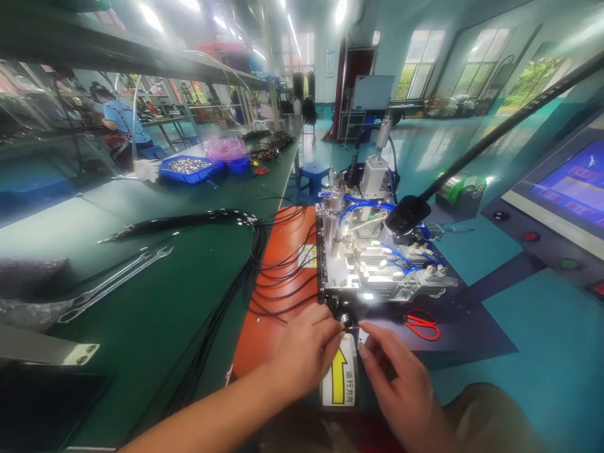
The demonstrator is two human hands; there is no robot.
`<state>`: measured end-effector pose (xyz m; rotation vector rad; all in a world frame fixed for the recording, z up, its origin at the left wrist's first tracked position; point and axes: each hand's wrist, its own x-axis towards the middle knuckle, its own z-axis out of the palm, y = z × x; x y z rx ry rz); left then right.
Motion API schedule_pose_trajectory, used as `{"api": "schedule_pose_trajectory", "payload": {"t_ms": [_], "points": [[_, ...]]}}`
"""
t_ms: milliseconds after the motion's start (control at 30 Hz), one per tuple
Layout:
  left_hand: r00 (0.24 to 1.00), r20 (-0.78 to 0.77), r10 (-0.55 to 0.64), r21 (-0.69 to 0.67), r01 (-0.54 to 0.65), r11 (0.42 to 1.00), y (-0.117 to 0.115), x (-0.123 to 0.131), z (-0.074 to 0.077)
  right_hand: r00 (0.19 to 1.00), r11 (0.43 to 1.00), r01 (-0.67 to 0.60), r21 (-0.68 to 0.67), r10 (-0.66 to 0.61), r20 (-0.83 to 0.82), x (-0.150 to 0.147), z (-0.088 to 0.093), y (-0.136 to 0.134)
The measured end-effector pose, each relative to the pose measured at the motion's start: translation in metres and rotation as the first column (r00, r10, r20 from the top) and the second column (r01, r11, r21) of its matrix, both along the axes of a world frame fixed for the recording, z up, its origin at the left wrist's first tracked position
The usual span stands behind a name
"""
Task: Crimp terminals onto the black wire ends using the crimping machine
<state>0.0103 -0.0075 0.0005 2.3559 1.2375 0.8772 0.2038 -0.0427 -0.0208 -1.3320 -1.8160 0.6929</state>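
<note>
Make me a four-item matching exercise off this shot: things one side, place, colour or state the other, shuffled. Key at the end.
Things
1. Left hand
2. Scissors
3. Two wrenches
4. Printed arrow

Places, colours, states
A. Lying on the green tabletop
B. Yellow, on a white plate
C. Pinching a thin cable
D. Red handles, to the right of the right hand

Pairs: 1-C, 2-D, 3-A, 4-B
</note>
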Motion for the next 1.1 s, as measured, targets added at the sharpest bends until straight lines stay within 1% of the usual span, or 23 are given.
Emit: {"api": "schedule_pose_trajectory", "payload": {"t_ms": [200, 300, 433, 633, 867, 1100], "points": [[1.0, 0.007, 0.022, 0.001, -0.022, 1.0, 0.0, 0.001, 0.001, 0.999, 0.998, -0.032, 0.045, 0.032, 0.013, -0.001, -0.002, -0.004], [0.999, 0.018, 0.026, 0.004, -0.026, 1.0, 0.001, 0.001, 0.0, 1.0, 0.998, -0.017, 0.061, 0.017, -0.002, -0.003, -0.004, -0.005], [0.999, 0.023, 0.04, 0.018, -0.041, 0.999, 0.002, 0.001, -0.001, 0.999, 0.998, 0.034, 0.051, -0.032, -0.031, -0.005, -0.006, -0.001], [0.998, 0.035, 0.052, 0.032, -0.053, 0.998, 0.001, 0.001, 0.0, 0.99, 0.988, 0.143, 0.055, -0.142, -0.013, -0.011, -0.012, 0.012], [0.997, 0.049, 0.061, 0.004, -0.062, 0.998, 0.001, 0.001, -0.002, 0.983, 0.982, 0.185, 0.02, -0.185, -0.001, -0.019, -0.007, 0.014], [0.995, 0.074, 0.059, 0.024, -0.061, 0.998, 0.003, 0.0, -0.004, 0.96, 0.955, 0.281, 0.092, -0.279, -0.031, -0.031, -0.017, 0.017]]}}
